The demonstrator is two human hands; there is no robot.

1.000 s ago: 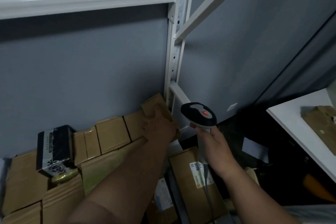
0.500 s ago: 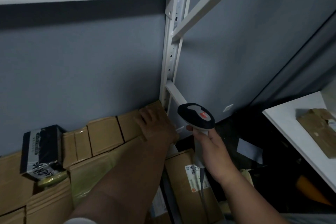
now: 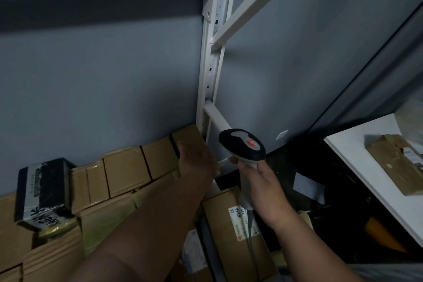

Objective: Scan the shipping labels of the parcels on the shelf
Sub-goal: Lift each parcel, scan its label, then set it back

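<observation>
The right hand (image 3: 261, 187) grasps the handle of a barcode scanner (image 3: 242, 146), fingers wrapped round the grip; the scanner head, dark with a grey top and a red marking, stands upright just right of the white shelf upright (image 3: 211, 71). Its cable hangs below the hand.

The left hand (image 3: 196, 158) reaches to the far end of a row of cardboard parcels (image 3: 128, 169) and lies on the endmost cardboard parcel (image 3: 186, 136), which stands against the upright. Whether the fingers curl round its edge cannot be determined; they are hidden behind the hand.

A dark printed box (image 3: 43, 192) sits on top of the parcels at left. Below the right hand lies a cardboard parcel with a shipping label (image 3: 238, 213) facing up. A white table (image 3: 366, 181) at right carries a brown package (image 3: 396, 162).
</observation>
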